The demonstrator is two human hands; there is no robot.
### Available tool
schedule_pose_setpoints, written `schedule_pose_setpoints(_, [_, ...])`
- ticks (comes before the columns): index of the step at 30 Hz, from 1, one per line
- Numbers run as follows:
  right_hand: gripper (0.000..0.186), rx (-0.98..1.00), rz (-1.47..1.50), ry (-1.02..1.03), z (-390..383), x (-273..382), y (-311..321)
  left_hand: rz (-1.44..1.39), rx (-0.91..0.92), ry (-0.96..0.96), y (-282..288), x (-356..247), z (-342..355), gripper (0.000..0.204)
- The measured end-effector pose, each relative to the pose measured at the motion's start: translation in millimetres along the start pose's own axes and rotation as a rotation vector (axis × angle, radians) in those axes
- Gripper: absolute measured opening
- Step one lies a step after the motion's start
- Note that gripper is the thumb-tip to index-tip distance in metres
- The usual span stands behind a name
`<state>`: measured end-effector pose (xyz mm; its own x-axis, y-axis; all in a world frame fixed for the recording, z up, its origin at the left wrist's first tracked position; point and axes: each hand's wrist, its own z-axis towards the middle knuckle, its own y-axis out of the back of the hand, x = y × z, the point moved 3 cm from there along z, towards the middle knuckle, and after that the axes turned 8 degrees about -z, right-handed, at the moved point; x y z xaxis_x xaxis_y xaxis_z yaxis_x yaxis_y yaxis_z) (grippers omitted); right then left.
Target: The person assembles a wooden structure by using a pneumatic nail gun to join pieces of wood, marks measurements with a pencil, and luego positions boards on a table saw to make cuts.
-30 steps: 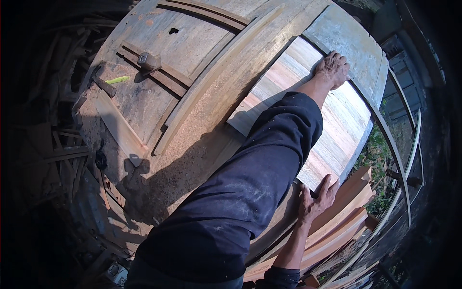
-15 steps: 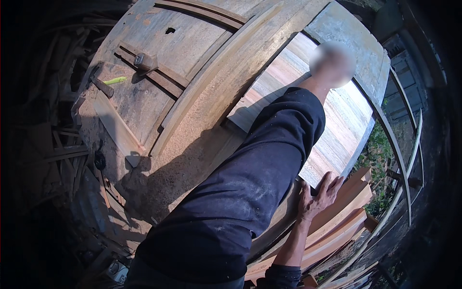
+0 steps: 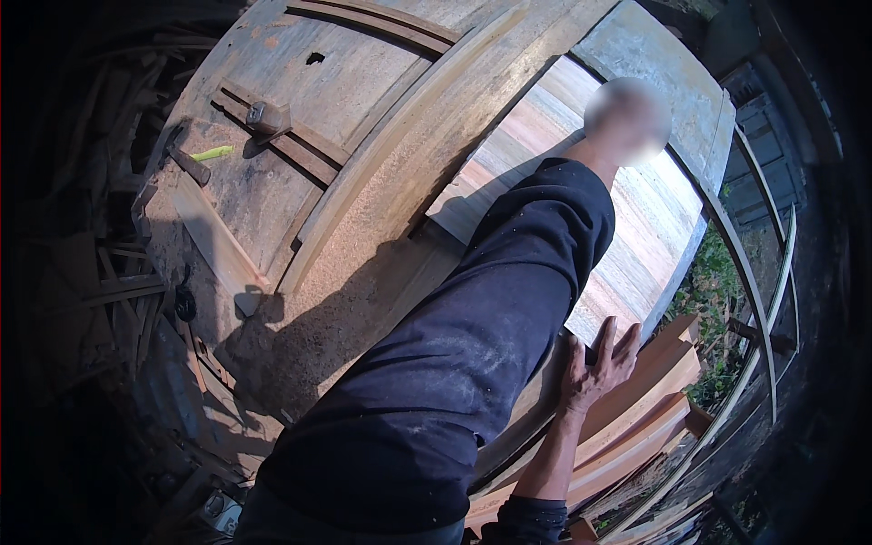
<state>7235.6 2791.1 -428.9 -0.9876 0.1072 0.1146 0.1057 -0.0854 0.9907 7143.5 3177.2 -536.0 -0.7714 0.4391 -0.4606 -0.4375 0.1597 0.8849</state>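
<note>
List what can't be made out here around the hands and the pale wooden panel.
- Left hand, head view: blurred out where it meets the pale wooden panel, so its pose is unreadable.
- Right hand: palm side against the panel's near edge, contact hidden.
- Panel's near part: covered by the dark sleeve.
- Small tools on the workbench: too small to identify.
- Scrap wood at left: lost in the dark rim.

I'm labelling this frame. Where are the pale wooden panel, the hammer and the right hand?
Pale wooden panel (image 3: 627, 227), head view, bare face.
Hammer (image 3: 265, 116), head view, metal head.
Right hand (image 3: 595, 363), head view, back of hand.
</note>
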Motion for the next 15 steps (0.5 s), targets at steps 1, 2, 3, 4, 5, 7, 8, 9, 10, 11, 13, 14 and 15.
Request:
schedule_pose_setpoints(1, [0.066,0.001,-0.003,-0.002,0.5,0.1,0.3,-0.016,0.007,0.013,-1.1,-0.4,0.2,0.045])
schedule_pose_setpoints(2, [0.064,0.009,-0.023,-0.006,1.3,1.0,0.5,-0.033,0.014,0.027,-2.1,-0.4,0.2,0.045])
schedule_pose_setpoints(3, [0.063,0.017,-0.042,-0.011,2.0,2.0,0.6,-0.035,0.016,0.025,-2.4,-0.2,1.5,0.045])
schedule_pose_setpoints(4, [0.063,0.020,-0.044,-0.013,1.7,3.1,1.5,-0.033,0.010,0.021,-2.2,0.0,2.8,0.045])
schedule_pose_setpoints(5, [0.063,0.045,-0.065,-0.041,1.4,3.5,1.6,-0.032,0.003,0.017,-2.4,-0.4,4.0,0.045])
schedule_pose_setpoints(7, [0.063,0.072,-0.086,-0.068,0.7,4.1,1.5,-0.027,0.010,0.014,-3.6,-0.6,6.6,0.045])
schedule_pose_setpoints(8, [0.063,0.116,-0.114,-0.091,0.3,3.6,0.2,-0.019,0.014,0.011,-4.0,0.1,8.2,0.045])
schedule_pose_setpoints(9, [0.063,0.159,-0.143,-0.115,0.2,3.2,-0.9,-0.020,0.014,0.012,-4.1,1.1,10.0,0.045])
schedule_pose_setpoints(10, [0.063,0.161,-0.144,-0.117,0.1,4.3,-0.7,-0.032,0.020,0.022,-4.7,2.4,11.2,0.046])
schedule_pose_setpoints(11, [0.061,0.180,-0.154,-0.132,0.3,5.1,-0.8,-0.045,0.026,0.031,-5.4,2.7,12.3,0.046])
schedule_pose_setpoints(13, [0.060,0.199,-0.162,-0.147,1.0,5.7,-1.7,-0.043,0.020,0.026,-6.9,2.1,12.9,0.046])
schedule_pose_setpoints(14, [0.060,0.196,-0.171,-0.149,1.5,5.8,-2.5,-0.040,0.013,0.022,-7.3,2.4,13.3,0.046])
schedule_pose_setpoints(15, [0.060,0.193,-0.179,-0.151,2.0,5.7,-3.4,-0.039,0.012,0.022,-7.8,2.8,13.7,0.046])
